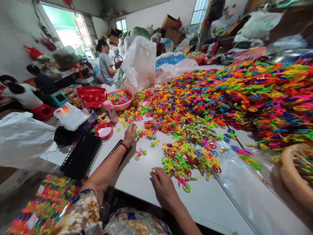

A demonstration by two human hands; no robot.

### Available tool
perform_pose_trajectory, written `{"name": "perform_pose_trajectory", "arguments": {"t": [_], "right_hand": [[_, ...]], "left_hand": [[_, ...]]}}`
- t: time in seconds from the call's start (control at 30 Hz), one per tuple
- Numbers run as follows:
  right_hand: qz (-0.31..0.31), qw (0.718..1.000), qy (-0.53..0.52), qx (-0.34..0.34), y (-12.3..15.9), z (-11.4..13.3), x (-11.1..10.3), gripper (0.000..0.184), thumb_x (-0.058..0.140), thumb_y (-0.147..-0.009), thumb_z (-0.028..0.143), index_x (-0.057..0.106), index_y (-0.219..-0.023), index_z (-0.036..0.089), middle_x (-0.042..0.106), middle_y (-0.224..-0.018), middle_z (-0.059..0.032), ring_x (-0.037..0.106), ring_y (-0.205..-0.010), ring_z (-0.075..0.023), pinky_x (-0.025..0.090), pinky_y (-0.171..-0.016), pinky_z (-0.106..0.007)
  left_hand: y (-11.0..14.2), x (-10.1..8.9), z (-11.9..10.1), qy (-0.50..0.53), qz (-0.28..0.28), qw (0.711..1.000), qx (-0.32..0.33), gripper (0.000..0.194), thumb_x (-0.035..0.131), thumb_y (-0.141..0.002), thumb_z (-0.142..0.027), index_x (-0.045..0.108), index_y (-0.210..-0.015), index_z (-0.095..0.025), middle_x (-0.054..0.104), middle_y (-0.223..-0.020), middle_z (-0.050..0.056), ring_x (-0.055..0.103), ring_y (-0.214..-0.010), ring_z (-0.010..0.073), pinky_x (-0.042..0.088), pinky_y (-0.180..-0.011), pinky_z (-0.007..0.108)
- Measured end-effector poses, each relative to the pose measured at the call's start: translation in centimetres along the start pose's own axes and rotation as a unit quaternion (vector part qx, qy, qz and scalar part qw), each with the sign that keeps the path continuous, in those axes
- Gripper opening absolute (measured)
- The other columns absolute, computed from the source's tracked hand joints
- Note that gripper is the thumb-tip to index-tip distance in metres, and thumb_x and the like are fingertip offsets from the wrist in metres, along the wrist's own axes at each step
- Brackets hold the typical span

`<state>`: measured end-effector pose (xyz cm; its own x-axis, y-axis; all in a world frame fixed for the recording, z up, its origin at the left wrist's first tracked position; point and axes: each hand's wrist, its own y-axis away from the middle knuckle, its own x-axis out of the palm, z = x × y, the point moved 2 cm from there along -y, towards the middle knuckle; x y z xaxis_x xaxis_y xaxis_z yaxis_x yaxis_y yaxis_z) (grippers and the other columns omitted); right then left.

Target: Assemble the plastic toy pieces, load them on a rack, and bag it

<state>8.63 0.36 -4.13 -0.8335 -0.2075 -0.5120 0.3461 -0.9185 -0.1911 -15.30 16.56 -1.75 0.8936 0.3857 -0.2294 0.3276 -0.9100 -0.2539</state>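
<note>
A huge heap of small neon plastic toy bicycles (220, 94) covers the white table (139, 173). My left hand (129, 133) is stretched forward, fingers curled over pieces at the near left fringe of the heap; what it holds is hidden. My right hand (164, 186) rests near the table's front edge, fingers pinched on a small coloured piece beside a loose cluster of bicycles (188, 160). One pink and green bicycle (140, 154) lies alone between my hands.
A pink bowl (121, 98) of pieces, a pink bottle (110, 111), a red basket (104, 130) and black trays (80, 156) stand at the left. Clear plastic bags (246, 182) lie at the right beside an orange basin (293, 176). A person (105, 65) sits behind white sacks (140, 62).
</note>
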Motion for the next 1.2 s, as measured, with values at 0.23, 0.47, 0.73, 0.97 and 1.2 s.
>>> {"name": "perform_pose_trajectory", "arguments": {"t": [0.23, 0.47, 0.73, 0.97, 1.2], "right_hand": [[-0.001, 0.987, -0.107, 0.118, 0.6, 0.1, 0.3, 0.034, 0.053, -0.089, 0.05, 0.062, -0.078, 0.019, 0.058, -0.068, -0.0018, 0.051, -0.063, -0.0167, 0.041, -0.058, -0.027], [-0.04, 0.937, -0.275, 0.211, -0.6, 1.5, -1.1, 0.048, 0.068, -0.072, 0.065, 0.056, -0.069, 0.019, 0.038, -0.057, 0.0061, 0.032, -0.053, -0.0096, 0.028, -0.048, -0.023], [-0.027, 0.902, -0.358, 0.242, -1.4, 1.9, -2.7, 0.059, 0.07, -0.073, 0.061, 0.065, -0.112, 0.018, 0.047, -0.059, 0.0069, 0.023, -0.044, -0.0046, 0.016, -0.042, -0.02], [-0.045, 0.959, -0.23, 0.161, -0.1, 1.8, -3.3, 0.031, 0.066, -0.08, 0.04, 0.073, -0.103, 0.021, 0.063, -0.069, 0.0007, 0.052, -0.058, -0.0122, 0.044, -0.056, -0.025], [-0.059, 0.99, -0.123, 0.025, -0.1, 1.9, -2.5, 0.028, 0.057, -0.088, 0.031, 0.072, -0.111, 0.025, 0.069, -0.115, -0.0086, 0.063, -0.107, -0.0231, 0.052, -0.091, -0.039]], "left_hand": [[1.6, -0.9, -2.0, 0.316, -0.058, 0.92, -0.224, 0.017, 0.072, -0.078, -0.02, 0.06, -0.09, -0.017, 0.068, -0.085, 0.003, 0.064, -0.075, 0.0103, 0.051, -0.074, 0.023], [8.3, -0.1, -4.4, 0.366, 0.064, 0.889, -0.267, 0.026, 0.083, -0.062, -0.015, 0.066, -0.081, -0.014, 0.067, -0.081, 0.003, 0.063, -0.072, 0.0104, 0.051, -0.071, 0.023], [14.3, 0.1, -8.4, 0.126, 0.33, 0.936, -0.013, 0.014, 0.075, -0.078, -0.025, 0.072, -0.09, -0.019, 0.065, -0.095, 0.006, 0.06, -0.091, 0.0172, 0.046, -0.086, 0.03], [16.1, 1.3, -6.6, 0.278, 0.164, 0.915, -0.24, 0.048, 0.058, -0.085, -0.062, 0.063, -0.106, -0.019, 0.064, -0.11, 0.011, 0.063, -0.098, 0.0194, 0.052, -0.081, 0.031], [18.7, 3.2, -5.1, 0.342, 0.259, 0.804, -0.411, 0.055, 0.078, -0.066, -0.062, 0.06, -0.086, -0.013, 0.059, -0.069, 0.0, 0.054, -0.054, 0.0087, 0.045, -0.052, 0.021]]}}
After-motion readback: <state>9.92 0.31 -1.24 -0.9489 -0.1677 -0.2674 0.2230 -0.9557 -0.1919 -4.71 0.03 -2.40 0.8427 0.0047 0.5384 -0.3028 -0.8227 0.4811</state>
